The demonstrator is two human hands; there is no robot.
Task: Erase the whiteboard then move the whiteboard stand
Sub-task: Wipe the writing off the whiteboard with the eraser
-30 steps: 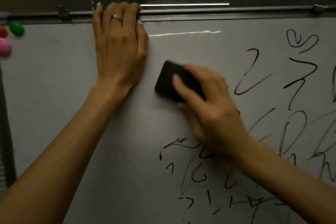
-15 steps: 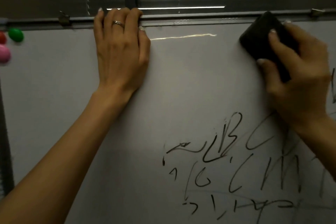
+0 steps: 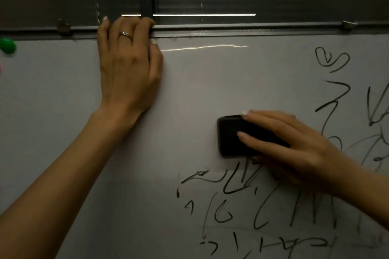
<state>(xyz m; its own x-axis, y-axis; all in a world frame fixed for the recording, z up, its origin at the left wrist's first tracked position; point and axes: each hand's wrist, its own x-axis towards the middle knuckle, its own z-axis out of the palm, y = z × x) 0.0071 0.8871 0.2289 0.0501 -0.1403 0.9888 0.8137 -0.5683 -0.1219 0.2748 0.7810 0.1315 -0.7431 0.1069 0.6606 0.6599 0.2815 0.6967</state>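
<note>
Whiteboard (image 3: 210, 90) fills view; left hand (image 3: 128, 65) clamps top rim at 11 o'clock, right hand (image 3: 294, 145) presses eraser (image 3: 231, 136) flat: sweep toward 5 o'clock scribbles (image 3: 242, 206), overlapping strokes.

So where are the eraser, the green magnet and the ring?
eraser (image 3: 229, 136): head view, on its bare left part.
green magnet (image 3: 7, 46): head view, on its middle.
ring (image 3: 125, 34): head view, on the band, on a left-hand finger.
</note>
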